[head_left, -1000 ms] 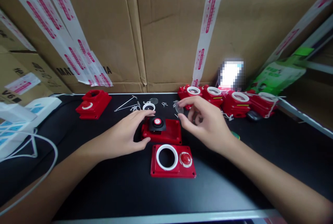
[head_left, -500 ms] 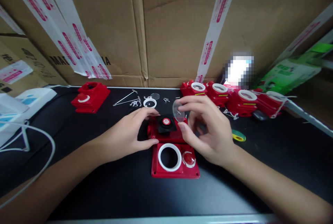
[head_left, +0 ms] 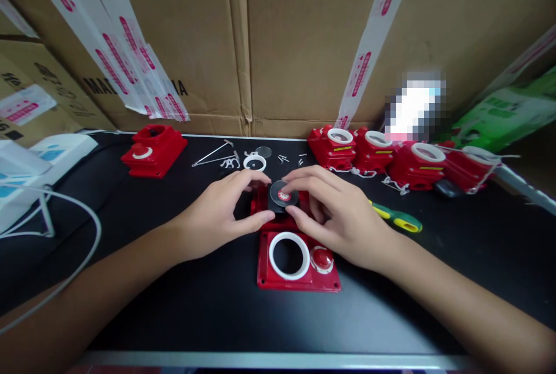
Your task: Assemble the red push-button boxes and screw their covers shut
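A clear round disc (head_left: 278, 191) lies over the black square piece (head_left: 274, 206) with its red-and-white centre. My right hand (head_left: 343, 212) grips the disc's right edge between thumb and fingers. From the left, my left hand (head_left: 221, 212) reaches in with thumb and fingers apart, its tips beside the black piece; whether they touch it I cannot tell. Below the black piece is a red housing (head_left: 259, 203), partly covered by my hands. Nearer to me lies a red cover plate (head_left: 299, 282) with a white ring (head_left: 271, 255) around its opening and a red dome (head_left: 322, 257).
Another red housing (head_left: 160, 157) stands at the back left, and several with white rings (head_left: 334, 148) at the back right. A loose white ring (head_left: 255, 162), small screws (head_left: 283, 158) and metal rods (head_left: 212, 157) lie behind my hands. To the right is a green-yellow screwdriver (head_left: 402, 220).
My right hand has moved left and lowered the disc from upright beside the black piece to flat over it. My left hand's fingers have come closer to the black piece. The view has shifted slightly.
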Demonstrator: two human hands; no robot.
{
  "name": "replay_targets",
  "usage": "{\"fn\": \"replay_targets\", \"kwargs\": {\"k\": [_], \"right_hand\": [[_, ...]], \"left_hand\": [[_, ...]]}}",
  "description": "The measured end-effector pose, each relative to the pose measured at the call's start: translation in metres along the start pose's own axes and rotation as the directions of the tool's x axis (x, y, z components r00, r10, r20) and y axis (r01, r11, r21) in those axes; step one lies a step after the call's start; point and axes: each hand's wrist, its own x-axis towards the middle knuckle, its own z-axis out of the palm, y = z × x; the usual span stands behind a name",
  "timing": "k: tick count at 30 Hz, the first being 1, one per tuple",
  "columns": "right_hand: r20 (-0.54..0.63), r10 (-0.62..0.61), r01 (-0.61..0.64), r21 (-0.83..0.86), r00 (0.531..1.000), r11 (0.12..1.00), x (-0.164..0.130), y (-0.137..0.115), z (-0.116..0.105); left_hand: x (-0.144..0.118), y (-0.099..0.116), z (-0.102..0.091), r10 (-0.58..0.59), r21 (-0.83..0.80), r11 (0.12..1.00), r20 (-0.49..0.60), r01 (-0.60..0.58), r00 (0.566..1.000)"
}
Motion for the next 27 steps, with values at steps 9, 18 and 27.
{"fn": "replay_targets", "kwargs": {"k": [9,18,27], "right_hand": [[0.015,-0.005,0.006,-0.051,1.0,0.999,0.0,-0.004,-0.001],[-0.089,-0.005,-0.013,-0.198,0.996,0.98,-0.002,0.0,-0.018],[-0.203,0.014,-0.065,-0.244,0.979,0.968,-0.003,0.002,-0.036]], "left_hand": [[-0.002,-0.002,0.0,0.003,0.032,0.999,-0.002,-0.003,1.0],[0.004,-0.005,-0.021,0.045,0.046,0.998,-0.09,-0.041,0.995],[0.018,-0.036,-0.071,-0.087,0.326,0.932,-0.23,0.161,0.969]]}}
